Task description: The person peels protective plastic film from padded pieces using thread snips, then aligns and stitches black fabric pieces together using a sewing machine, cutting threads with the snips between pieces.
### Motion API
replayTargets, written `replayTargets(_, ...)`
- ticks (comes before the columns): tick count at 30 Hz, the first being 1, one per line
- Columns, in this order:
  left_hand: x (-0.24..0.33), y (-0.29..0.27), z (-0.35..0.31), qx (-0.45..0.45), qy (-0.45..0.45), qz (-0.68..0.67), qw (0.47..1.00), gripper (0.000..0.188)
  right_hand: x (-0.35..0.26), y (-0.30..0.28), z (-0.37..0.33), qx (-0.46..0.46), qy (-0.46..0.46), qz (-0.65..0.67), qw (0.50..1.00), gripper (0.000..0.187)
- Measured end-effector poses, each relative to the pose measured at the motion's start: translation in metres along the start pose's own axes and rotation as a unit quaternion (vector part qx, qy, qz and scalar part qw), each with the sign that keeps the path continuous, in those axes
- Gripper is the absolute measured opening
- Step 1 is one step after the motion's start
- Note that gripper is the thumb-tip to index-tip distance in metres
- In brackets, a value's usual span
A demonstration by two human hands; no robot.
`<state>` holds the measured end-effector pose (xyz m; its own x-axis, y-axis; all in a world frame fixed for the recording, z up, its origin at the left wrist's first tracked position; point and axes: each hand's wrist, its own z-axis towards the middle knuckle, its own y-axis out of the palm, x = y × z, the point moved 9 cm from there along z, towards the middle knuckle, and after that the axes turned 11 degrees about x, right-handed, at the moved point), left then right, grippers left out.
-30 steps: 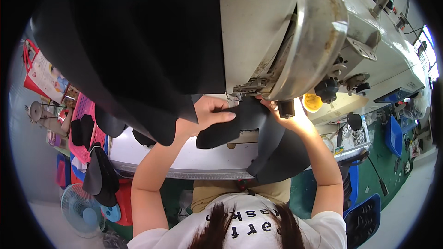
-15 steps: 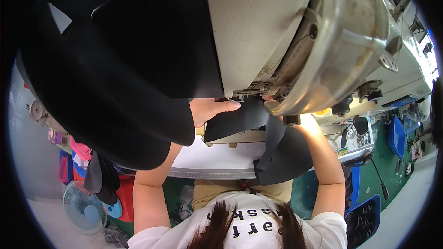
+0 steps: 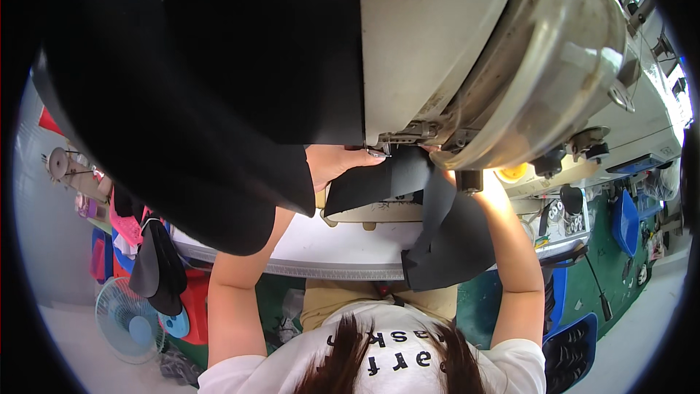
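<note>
My left hand (image 3: 340, 164) is beside the presser foot (image 3: 380, 152) of a sewing machine (image 3: 426, 36), thumb stretched along a black strip of sheet material (image 3: 361, 188). It pinches that material; its other fingers are mostly hidden. Behind the machine head's clear curved guard (image 3: 583, 66), my right hand (image 3: 449, 175) shows only in part, next to the same black material, with its fingers out of sight. A folded length of black sheet (image 3: 456, 248) hangs down by my right forearm. Large black panels (image 3: 240, 80) fill the upper left and cover part of my left wrist.
The white tabletop (image 3: 350, 241) has a ruler strip (image 3: 328, 271) along its near edge. A fan (image 3: 131, 325), a red stool-like object (image 3: 197, 306) and hanging black pieces (image 3: 157, 266) are at left. Blue bins (image 3: 625, 222) and a tray of bobbins (image 3: 561, 215) stand at right.
The machine and my left hand sit slightly farther right in the picture. The large black panels have shifted up, uncovering more tabletop at left. The hanging folded sheet has barely moved.
</note>
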<state>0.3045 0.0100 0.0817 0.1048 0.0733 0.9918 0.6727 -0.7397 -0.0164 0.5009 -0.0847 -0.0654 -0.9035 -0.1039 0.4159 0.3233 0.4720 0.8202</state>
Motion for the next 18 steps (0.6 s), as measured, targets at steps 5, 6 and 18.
replayTargets(5,0.003,-0.002,0.001,0.015,0.045,0.063,0.997,0.034,0.108,0.02,-0.03,0.072,0.339,0.448,0.824,0.059)
replayTargets(6,0.0,-0.002,0.001,0.014,0.059,0.064,0.996,0.034,0.13,0.032,-0.044,0.093,0.438,0.561,0.696,0.06)
replayTargets(18,-0.019,0.017,-0.064,0.205,0.656,0.364,0.628,0.059,0.183,0.069,-0.078,0.148,0.694,0.694,0.122,0.057)
